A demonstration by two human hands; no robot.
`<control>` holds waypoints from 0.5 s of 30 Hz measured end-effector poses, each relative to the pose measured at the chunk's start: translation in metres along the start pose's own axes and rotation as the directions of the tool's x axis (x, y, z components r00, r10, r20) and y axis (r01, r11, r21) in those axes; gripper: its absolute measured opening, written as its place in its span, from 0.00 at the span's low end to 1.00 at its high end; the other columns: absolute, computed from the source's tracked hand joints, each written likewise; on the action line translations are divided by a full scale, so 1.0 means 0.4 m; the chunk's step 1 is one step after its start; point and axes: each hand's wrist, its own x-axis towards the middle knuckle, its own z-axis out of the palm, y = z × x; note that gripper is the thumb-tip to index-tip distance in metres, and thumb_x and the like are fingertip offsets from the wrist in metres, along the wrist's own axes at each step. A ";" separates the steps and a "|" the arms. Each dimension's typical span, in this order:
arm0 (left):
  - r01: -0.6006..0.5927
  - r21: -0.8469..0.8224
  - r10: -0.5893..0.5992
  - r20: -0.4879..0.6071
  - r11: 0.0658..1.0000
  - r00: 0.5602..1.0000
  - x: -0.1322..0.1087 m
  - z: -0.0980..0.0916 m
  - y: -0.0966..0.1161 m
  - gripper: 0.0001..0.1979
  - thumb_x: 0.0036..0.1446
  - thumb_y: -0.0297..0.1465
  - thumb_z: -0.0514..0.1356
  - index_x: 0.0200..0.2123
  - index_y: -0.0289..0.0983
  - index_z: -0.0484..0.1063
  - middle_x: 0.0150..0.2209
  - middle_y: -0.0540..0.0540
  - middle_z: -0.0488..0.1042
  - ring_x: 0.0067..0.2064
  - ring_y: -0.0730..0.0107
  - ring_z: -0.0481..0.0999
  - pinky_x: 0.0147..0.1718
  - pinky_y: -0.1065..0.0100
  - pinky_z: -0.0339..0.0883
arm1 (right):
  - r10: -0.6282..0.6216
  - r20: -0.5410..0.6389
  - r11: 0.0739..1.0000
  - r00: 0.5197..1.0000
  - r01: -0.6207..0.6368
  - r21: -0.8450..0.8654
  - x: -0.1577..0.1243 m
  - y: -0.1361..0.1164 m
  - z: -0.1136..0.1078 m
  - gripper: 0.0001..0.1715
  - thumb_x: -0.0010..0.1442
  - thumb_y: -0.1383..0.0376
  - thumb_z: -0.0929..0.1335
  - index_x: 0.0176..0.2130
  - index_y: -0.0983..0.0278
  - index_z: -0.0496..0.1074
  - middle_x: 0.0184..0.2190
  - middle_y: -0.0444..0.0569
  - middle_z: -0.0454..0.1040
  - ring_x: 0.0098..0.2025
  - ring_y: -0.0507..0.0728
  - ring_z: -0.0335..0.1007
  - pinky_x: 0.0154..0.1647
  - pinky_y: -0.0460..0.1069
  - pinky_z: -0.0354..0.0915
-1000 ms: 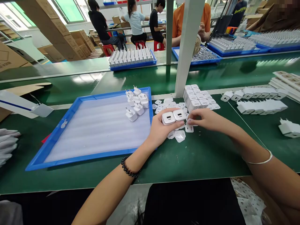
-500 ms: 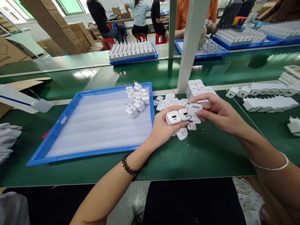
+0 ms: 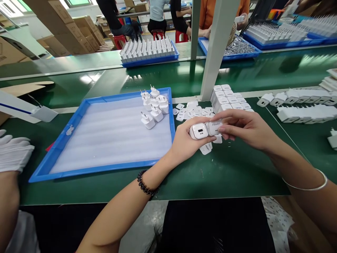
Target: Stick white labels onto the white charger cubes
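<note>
My left hand (image 3: 183, 142) is closed around two white USB chargers (image 3: 199, 131) side by side, port ends towards me. Between the fingertips of my right hand (image 3: 244, 128) is a small white square cover plate (image 3: 213, 127) with grey lettering. It lies over the face of the right-hand charger and hides its port. Behind my hands, loose white plates (image 3: 191, 110) are strewn on the green bench, beside a neat block of white lettered pieces (image 3: 228, 100). Several white plug chargers (image 3: 156, 114) with prongs up stand in the corner of a blue tray (image 3: 105, 171).
At the far left is another person's gloved hand (image 3: 13, 151). A white post (image 3: 218, 45) rises behind my hands. Rows of white chargers (image 3: 302, 114) lie to the right. Across the bench are a blue tray of upright plugs (image 3: 150, 63) and a co-worker in orange (image 3: 206, 14).
My right hand has brought the cover plate down and left onto the right-hand charger's face. A gloved hand has come further into view at the left.
</note>
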 end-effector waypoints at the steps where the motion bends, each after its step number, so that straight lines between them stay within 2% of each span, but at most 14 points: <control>1: -0.005 0.008 0.005 0.001 1.000 1.000 0.000 0.000 0.000 0.19 0.46 0.29 0.75 0.44 0.36 0.79 0.45 0.44 0.82 0.48 0.60 0.81 0.48 0.63 0.73 | 0.003 0.002 1.000 1.000 -0.003 -0.002 0.000 0.000 0.000 0.09 0.62 0.63 0.74 0.44 0.58 0.80 0.22 0.41 0.73 0.23 0.48 0.68 0.23 0.43 0.65; 15: -0.060 0.082 0.060 0.006 0.995 0.998 -0.001 -0.001 -0.002 0.18 0.48 0.28 0.74 0.44 0.35 0.78 0.45 0.43 0.82 0.48 0.61 0.80 0.49 0.62 0.72 | 0.030 0.006 0.996 1.000 -0.030 -0.080 -0.002 -0.004 0.009 0.09 0.63 0.62 0.73 0.44 0.60 0.79 0.23 0.42 0.73 0.25 0.50 0.69 0.24 0.44 0.65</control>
